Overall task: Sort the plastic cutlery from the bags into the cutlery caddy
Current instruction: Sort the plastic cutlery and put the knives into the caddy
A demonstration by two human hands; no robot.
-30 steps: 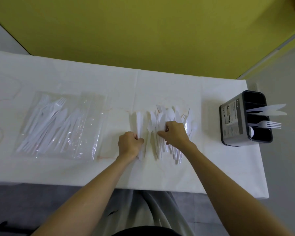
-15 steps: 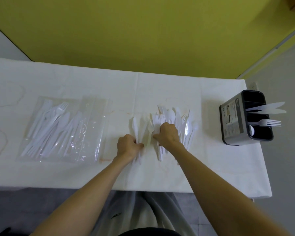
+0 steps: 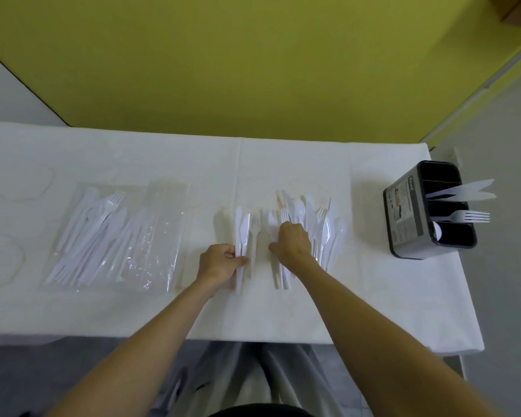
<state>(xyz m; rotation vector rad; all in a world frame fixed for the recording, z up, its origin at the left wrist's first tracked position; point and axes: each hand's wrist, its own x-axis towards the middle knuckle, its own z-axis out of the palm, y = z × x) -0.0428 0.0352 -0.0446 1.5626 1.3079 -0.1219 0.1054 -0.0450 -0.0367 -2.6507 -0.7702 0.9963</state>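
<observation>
Both hands have slid a little toward the sealed bag since the earlier frame: the left hand point(image 3: 221, 262) now carries its few knives clear of the heap, and the right hand point(image 3: 292, 243) has dragged a fork and a knife out after it.

Taking the cutlery caddy point(image 3: 427, 210) as the landmark, the white table point(image 3: 283, 164) runs away from it toward the person's left. Furthest from the caddy lies the clear bag point(image 3: 118, 236), not yet emptied, full of white pieces. Between bag and caddy, nearer the caddy, sits the loose pile of cutlery point(image 3: 313, 224), knives, forks and spoons overlapping. The caddy itself holds two knives in one slot, a fork in the next, and a spoon bowl at its near end.

The left hand's fingers are clenched on a small bundle of knives point(image 3: 242, 233), thumb pressed against the handles. The right hand lies palm down on the pile, fingers curled; whether it grasps a piece I cannot tell.

The risks look plain. White on white, a fork could ride along unseen among the knives and land in the wrong slot. Slick handles could fan out of the left grip. A sweep of the right hand could push pieces off the table's near edge.
</observation>
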